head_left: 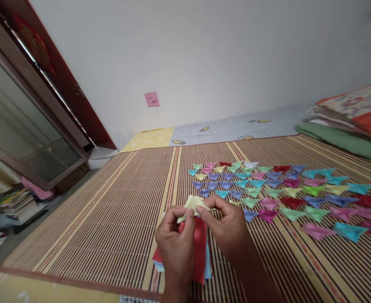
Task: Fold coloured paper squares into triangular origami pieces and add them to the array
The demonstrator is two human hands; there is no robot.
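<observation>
Between my two hands is a pale yellow folded paper (191, 203), partly covered by the fingers. My left hand (177, 240) pinches its left side, thumb in front. On the right side, my right hand (228, 223) grips the same paper between thumb and fingers. Below the hands lies a stack of coloured paper (200, 252) with a red sheet on top; the left hand hides part of it. Rows of small folded paper boats (292, 203) in many colours spread out to the right on the striped mat (109, 219).
A pink note (151, 99) is stuck on the white wall. Folded bedding and a pillow (356, 118) lie at the right edge. Patterned cloth (229, 128) runs along the wall behind the mat. At left stand a glass-panelled door (24, 122) and a pile of books (14, 204).
</observation>
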